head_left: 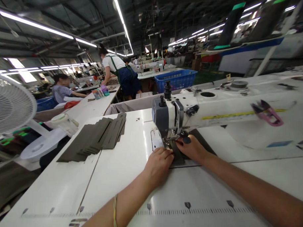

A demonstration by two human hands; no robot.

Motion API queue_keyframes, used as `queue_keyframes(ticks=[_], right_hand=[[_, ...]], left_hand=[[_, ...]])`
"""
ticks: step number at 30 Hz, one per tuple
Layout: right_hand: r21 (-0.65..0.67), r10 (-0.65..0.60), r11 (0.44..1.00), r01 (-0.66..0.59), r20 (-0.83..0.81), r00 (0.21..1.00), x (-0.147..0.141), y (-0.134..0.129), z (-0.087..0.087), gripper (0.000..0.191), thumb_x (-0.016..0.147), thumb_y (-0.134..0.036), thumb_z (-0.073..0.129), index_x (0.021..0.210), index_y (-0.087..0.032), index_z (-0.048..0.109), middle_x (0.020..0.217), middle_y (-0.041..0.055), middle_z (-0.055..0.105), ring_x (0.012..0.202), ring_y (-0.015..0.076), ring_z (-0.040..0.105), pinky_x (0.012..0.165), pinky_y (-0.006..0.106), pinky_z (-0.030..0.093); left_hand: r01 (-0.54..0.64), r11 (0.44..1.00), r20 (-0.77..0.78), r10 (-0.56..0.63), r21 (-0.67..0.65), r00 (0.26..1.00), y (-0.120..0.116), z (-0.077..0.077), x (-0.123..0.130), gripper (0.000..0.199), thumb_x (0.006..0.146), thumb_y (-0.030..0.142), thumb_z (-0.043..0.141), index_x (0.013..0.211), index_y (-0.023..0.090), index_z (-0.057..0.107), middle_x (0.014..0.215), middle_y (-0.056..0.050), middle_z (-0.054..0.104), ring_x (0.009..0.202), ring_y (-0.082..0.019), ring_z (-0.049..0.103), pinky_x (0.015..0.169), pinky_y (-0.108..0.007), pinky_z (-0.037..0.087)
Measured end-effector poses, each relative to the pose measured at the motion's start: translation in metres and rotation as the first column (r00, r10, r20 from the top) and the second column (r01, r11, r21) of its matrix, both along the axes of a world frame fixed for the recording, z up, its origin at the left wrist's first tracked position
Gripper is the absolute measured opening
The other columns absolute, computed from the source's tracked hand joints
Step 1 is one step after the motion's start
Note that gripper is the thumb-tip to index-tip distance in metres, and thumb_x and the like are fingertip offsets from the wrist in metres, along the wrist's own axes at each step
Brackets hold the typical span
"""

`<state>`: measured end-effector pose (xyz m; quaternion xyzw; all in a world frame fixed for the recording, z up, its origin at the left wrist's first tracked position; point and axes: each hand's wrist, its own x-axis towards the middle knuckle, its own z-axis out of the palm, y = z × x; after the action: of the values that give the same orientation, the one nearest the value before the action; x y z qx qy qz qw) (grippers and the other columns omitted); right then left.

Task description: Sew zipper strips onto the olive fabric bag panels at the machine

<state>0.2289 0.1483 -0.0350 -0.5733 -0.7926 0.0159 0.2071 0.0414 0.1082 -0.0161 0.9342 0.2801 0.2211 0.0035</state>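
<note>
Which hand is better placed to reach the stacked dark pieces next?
Probably the left hand: it is nearer the stacked dark pieces, with white tabletop between. The right hand is farther off, across the dark material at the sewing machine.

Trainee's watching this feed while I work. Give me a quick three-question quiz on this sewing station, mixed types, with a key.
1. Multiple choice: what lies on the white table to the picture's left of the sewing machine?
A) Wooden blocks
B) Overlapping dark flat pieces
C) Coils of blue rope

2. True or false: the right hand is holding the pink-handled snips.

3. Fill in: a thin yellowish band circles the person's ____ forearm.

Key:
1. B, the overlapping dark flat pieces.
2. False: the pink-handled snips are on the sewing machine; the right hand is at the dark workpiece by the machine's head.
3. Left.
</note>
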Motion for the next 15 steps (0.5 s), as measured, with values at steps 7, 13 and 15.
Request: queue_keyframes(ticks=[7,13,15], right_hand=[[-0.039,-0.023,0.999,0.025,0.071,0.997,0.002,-0.003,0.008,0.030,0.085,-0.024,0.043,0.078,-0.013,0.069,0.077,0.0103,0.069,0.073,0.0214,0.063,0.064,0.028,0.042],[-0.069,-0.129,0.989,0.134,0.073,0.989,-0.002,0.004,0.001,0.033,0.085,-0.021,0.038,0.079,-0.009,0.068,0.079,0.0162,0.067,0.080,0.0262,0.062,0.066,0.031,0.041],[-0.067,-0.148,0.986,0.150,0.043,0.988,-0.002,0.007,-0.002,0.032,0.085,-0.022,0.039,0.076,-0.010,0.067,0.077,0.0160,0.067,0.079,0.0256,0.062,0.066,0.031,0.041]], left_hand=[[-0.013,1.000,-0.073,0.012,-0.024,0.997,0.002,0.005,0.001,0.029,0.081,0.008,0.048,0.108,0.013,0.058,0.119,-0.008,0.059,0.107,-0.023,0.053,0.091,-0.040,0.041],[0.020,0.999,-0.053,-0.022,-0.044,0.998,0.007,0.000,0.000,0.030,0.081,0.009,0.048,0.109,0.014,0.058,0.116,-0.007,0.062,0.111,-0.022,0.051,0.101,-0.043,0.032],[0.016,0.999,-0.049,-0.018,-0.050,0.999,0.007,-0.001,0.000,0.030,0.082,0.010,0.048,0.110,0.015,0.058,0.117,-0.007,0.061,0.111,-0.021,0.051,0.100,-0.043,0.034]])
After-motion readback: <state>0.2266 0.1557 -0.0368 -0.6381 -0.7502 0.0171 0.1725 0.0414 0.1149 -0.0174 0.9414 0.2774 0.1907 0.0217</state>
